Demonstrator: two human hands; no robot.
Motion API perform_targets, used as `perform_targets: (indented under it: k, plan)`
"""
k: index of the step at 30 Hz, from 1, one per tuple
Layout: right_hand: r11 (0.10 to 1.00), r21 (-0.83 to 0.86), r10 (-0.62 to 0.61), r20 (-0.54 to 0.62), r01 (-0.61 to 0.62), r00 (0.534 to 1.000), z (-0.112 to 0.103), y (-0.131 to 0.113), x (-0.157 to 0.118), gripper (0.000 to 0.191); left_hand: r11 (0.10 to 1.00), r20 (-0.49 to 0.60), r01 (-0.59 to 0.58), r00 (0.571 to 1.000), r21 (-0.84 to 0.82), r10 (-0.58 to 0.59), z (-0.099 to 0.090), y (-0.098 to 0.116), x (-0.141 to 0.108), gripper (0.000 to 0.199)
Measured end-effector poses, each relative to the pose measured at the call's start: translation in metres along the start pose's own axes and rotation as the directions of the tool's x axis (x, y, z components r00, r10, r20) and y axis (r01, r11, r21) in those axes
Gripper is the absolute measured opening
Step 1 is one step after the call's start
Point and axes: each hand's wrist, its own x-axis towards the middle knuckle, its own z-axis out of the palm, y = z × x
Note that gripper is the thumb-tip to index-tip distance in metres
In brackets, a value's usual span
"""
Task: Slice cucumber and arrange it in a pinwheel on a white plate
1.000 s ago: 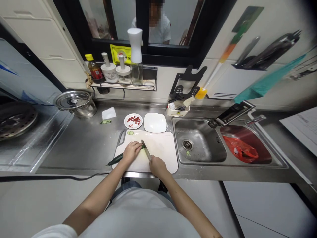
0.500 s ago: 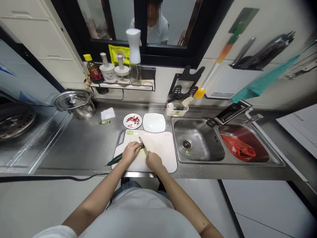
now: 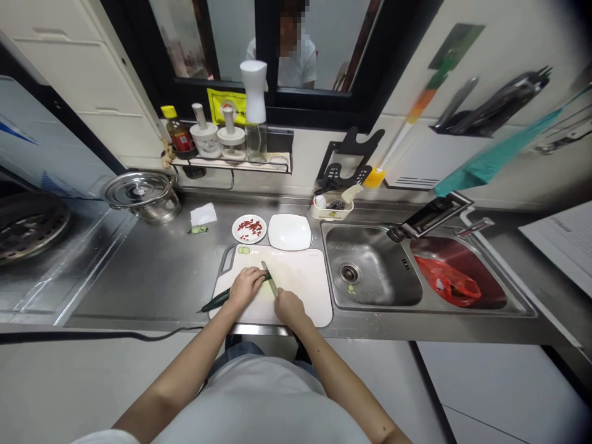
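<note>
On the white cutting board (image 3: 305, 277) lies a dark green cucumber (image 3: 216, 300), slanting from the lower left. My left hand (image 3: 246, 288) is closed over it near its right end. A knife (image 3: 269, 279) is gripped in my right hand (image 3: 289, 306), its blade against the cucumber's end beside my left fingers. Pale cucumber slices (image 3: 243, 250) rest at the board's upper left. Behind the board are a round plate of small red pieces (image 3: 236, 238) and a white squarish plate (image 3: 289, 232).
To the right is a double sink (image 3: 374, 296) with a faucet (image 3: 430, 216) and a red bag (image 3: 448, 282). A lidded pot (image 3: 160, 206) and a white tissue (image 3: 203, 214) stand left. A bottle rack (image 3: 231, 165) hangs behind. A person (image 3: 298, 61) shows through the window.
The view has shifted slightly, so the scene sits a little lower. The knife blade has tilted a little and lies closer to the cucumber's end; both hands keep their hold.
</note>
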Motion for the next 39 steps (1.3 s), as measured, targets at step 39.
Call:
perform_targets:
  k: [39]
  plan:
    - [0.998,-0.027,0.047,-0.045,-0.048,0.998,0.023,0.008,-0.009,0.037,0.998,-0.018,0.054,0.998,-0.028,-0.054,0.004,0.004,-0.001,0.024]
